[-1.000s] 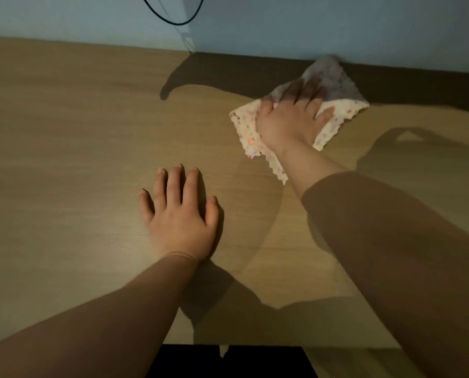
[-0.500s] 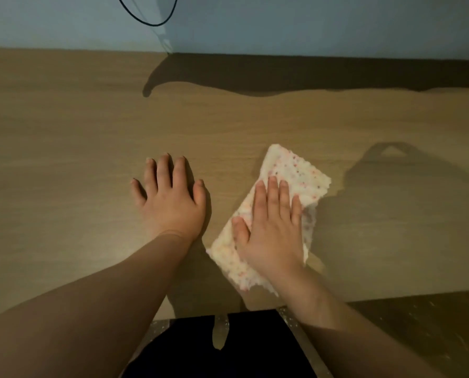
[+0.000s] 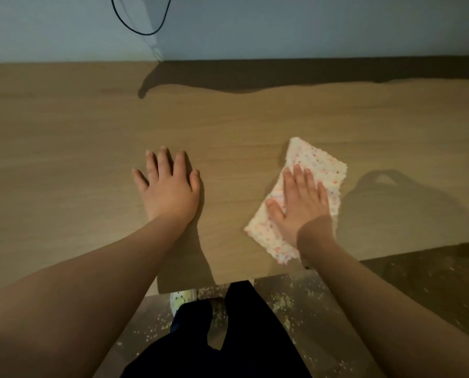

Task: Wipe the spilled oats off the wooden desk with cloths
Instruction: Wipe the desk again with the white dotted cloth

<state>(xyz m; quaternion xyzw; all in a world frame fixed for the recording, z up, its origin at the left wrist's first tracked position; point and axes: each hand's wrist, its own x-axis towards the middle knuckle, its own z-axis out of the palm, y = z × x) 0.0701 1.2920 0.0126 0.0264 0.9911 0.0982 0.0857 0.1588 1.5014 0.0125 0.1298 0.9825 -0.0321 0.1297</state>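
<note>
White cloth first: where does it lie? — EDITOR

Pale, fuzzy square cloth flecked with pink and orange (image 3: 319, 166) lies flat on the light-brown wooden desk (image 3: 64, 159). It sits towards the near edge, its lowest corner just short of the rim. The person's right hand (image 3: 301, 207) presses on its middle, palm down, fingers straight and close together. — PHOTOGRAPHER

And the other hand? — EDITOR

The left hand (image 3: 170, 192) rests flat on bare wood, fingers spread, holding nothing, well apart from the right. — PHOTOGRAPHER

How will that cloth handle? — EDITOR

Judging by its fuzzy surface and ragged edge, it is soft, light and limp. It would likely bunch or fold if pushed from one corner, so a flat palm over the centre looks the sound hold. Pinching an edge would serve only for lifting and shaking it out. Dry oat flakes are light and will probably skitter ahead of the cloth rather than cling to it. — PHOTOGRAPHER

Any oats remaining? — EDITOR

Pale scattered oat flakes (image 3: 282, 300) dot the dark floor (image 3: 419, 282) below the front edge, beside the person's dark trousers (image 3: 241, 336). On the desk itself I see none, though the light is dim and small grains could hide. The job looks close to done. — PHOTOGRAPHER
</note>
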